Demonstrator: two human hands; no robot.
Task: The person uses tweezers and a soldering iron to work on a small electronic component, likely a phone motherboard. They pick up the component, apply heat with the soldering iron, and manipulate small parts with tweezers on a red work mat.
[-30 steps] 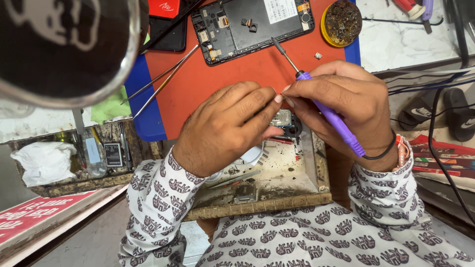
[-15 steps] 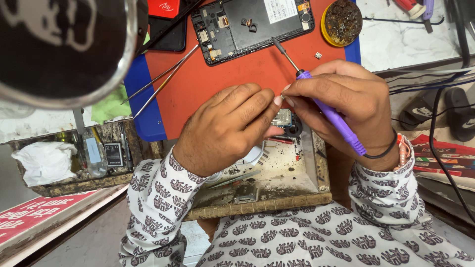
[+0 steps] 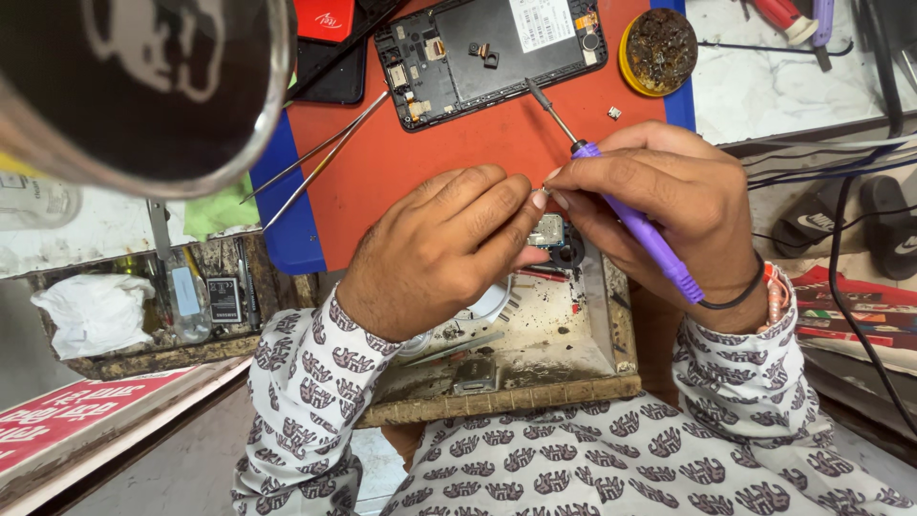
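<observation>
Covering the middle of the bench is an orange work mat [image 3: 449, 162] with a blue border, and it lies on a pale marble-like top [image 3: 774, 91]. Below the mat an open wooden drawer [image 3: 535, 382], stained and worn, holds small scraps and a metal part. One more wooden tray [image 3: 143, 315] at the left holds one white crumpled cloth [image 3: 91, 311] and one small dark battery [image 3: 223, 299]. At the right, lower down, two black sandals [image 3: 850, 225] lie on the floor, and several black cables run over them.

On the mat I count one opened phone [image 3: 492, 53] with its back removed, one round yellow tin [image 3: 657, 50] with dark content, two thin metal tweezers [image 3: 320, 158] lying crossed near the blue border, and one tiny screw-like piece [image 3: 613, 113]. One large dark round lamp or magnifier head [image 3: 134, 76] fills the upper left corner, out of focus.

The left hand [image 3: 439, 253] has its fingers curled together, and thumb and forefinger pinch something very small at the tips; what it is I cannot tell. The right hand [image 3: 659, 205] meets it fingertip to fingertip and also keeps one purple-handled screwdriver [image 3: 635, 225] tucked in the fingers, with the metal tip pointing up toward the phone. Just under both hands one small circuit board [image 3: 549, 232] shows, over the drawer.
</observation>
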